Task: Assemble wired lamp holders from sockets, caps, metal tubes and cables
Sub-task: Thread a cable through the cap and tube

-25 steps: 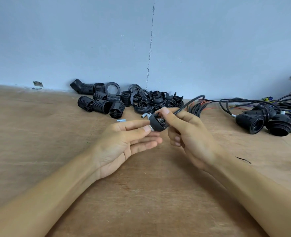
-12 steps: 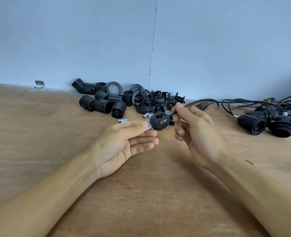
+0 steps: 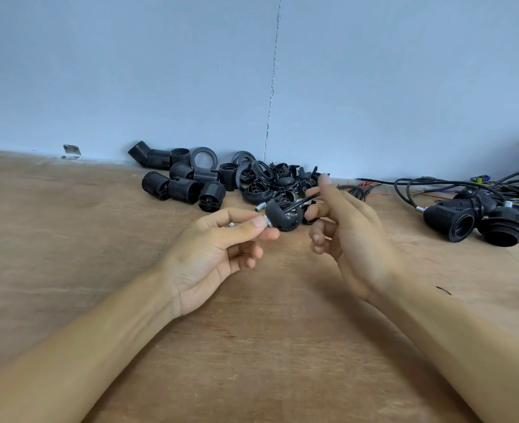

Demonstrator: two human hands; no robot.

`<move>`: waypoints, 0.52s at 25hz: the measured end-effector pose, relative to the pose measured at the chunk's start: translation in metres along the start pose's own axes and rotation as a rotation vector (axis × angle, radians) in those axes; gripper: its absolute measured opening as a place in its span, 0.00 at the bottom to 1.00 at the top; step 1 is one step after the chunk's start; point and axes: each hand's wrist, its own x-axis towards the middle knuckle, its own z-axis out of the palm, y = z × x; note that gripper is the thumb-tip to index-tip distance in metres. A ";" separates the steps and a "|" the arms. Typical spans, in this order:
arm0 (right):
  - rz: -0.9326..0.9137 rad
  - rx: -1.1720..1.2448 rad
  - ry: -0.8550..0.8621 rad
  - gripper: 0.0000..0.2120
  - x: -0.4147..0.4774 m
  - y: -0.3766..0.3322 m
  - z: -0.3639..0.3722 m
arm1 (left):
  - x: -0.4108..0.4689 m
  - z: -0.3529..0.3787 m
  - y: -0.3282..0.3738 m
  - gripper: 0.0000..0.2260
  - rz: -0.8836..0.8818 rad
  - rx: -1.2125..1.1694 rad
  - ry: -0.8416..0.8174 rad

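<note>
Over plywood, left hand pinches metal tube of domed cap.

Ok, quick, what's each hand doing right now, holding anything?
Left hand: pinching the metal tube at the base of the black cap.
Right hand: pinching the black cable that runs into the cap.

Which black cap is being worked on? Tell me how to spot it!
Find the wooden table, then the pile of black parts by the wall. In front, between the left hand and right hand, is a round black cap. Only it is lifted up, with a silver tube on it and a black cable coming out.
</note>
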 end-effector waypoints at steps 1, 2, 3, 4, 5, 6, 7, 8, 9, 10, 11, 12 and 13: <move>0.005 0.028 0.047 0.16 0.001 0.000 -0.001 | 0.000 -0.001 -0.001 0.14 0.017 0.053 -0.001; -0.004 0.044 0.070 0.14 0.002 0.000 -0.003 | -0.001 0.000 -0.002 0.18 0.033 0.117 -0.012; -0.022 0.033 0.067 0.13 0.002 0.000 -0.003 | -0.002 0.001 -0.002 0.21 0.042 0.185 -0.027; -0.052 -0.018 0.037 0.13 0.001 0.000 -0.003 | -0.004 0.003 -0.003 0.23 0.046 0.246 -0.041; -0.088 -0.107 -0.014 0.13 0.000 -0.001 -0.004 | -0.005 0.006 -0.003 0.24 0.049 0.289 -0.053; -0.122 -0.201 -0.074 0.13 -0.001 -0.001 -0.003 | -0.006 0.008 -0.003 0.25 0.051 0.305 -0.062; -0.139 -0.268 -0.124 0.13 -0.003 -0.001 -0.002 | -0.007 0.010 -0.003 0.26 0.050 0.289 -0.071; -0.140 -0.302 -0.156 0.14 -0.005 -0.001 0.001 | -0.008 0.012 -0.003 0.27 0.045 0.242 -0.083; -0.133 -0.306 -0.179 0.15 -0.007 -0.001 0.003 | -0.008 0.015 -0.003 0.27 0.038 0.170 -0.091; -0.121 -0.299 -0.208 0.15 -0.010 -0.002 0.006 | -0.007 0.016 -0.003 0.27 0.033 0.089 -0.090; -0.104 -0.286 -0.249 0.15 -0.013 -0.002 0.009 | -0.006 0.017 -0.003 0.27 0.033 0.014 -0.080; -0.087 -0.276 -0.296 0.14 -0.016 0.000 0.012 | -0.005 0.018 -0.004 0.27 0.041 -0.042 -0.065; -0.076 -0.293 -0.340 0.15 -0.020 0.002 0.015 | -0.003 0.018 -0.005 0.26 0.056 -0.077 -0.042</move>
